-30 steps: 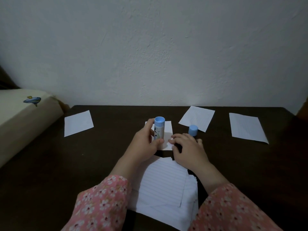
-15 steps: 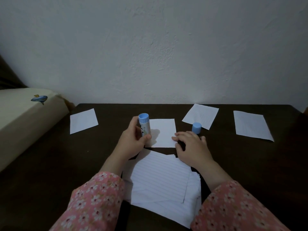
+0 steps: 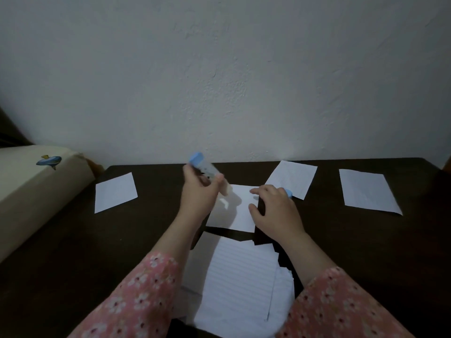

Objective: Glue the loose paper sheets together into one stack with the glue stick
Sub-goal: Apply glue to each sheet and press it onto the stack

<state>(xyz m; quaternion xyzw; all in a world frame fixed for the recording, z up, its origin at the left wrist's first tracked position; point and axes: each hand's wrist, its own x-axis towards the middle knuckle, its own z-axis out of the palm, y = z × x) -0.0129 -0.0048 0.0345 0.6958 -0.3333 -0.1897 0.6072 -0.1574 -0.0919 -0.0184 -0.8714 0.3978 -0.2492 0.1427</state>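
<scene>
The left hand (image 3: 199,191), clamped on the glue stick (image 3: 207,170), has tipped it from upright toward the small sheet (image 3: 240,215) at frame centre. The right hand (image 3: 273,211) rests flat-fingered on that sheet, so gluing looks about to begin.

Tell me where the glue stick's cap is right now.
In the head view, the blue cap sits on the table, mostly hidden behind the right hand, beside the near corner of the far-centre paper sheet.

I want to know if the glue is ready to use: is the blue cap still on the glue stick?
No, the blue cap sits on the table behind the right hand, while the left hand holds the glue stick.
</scene>
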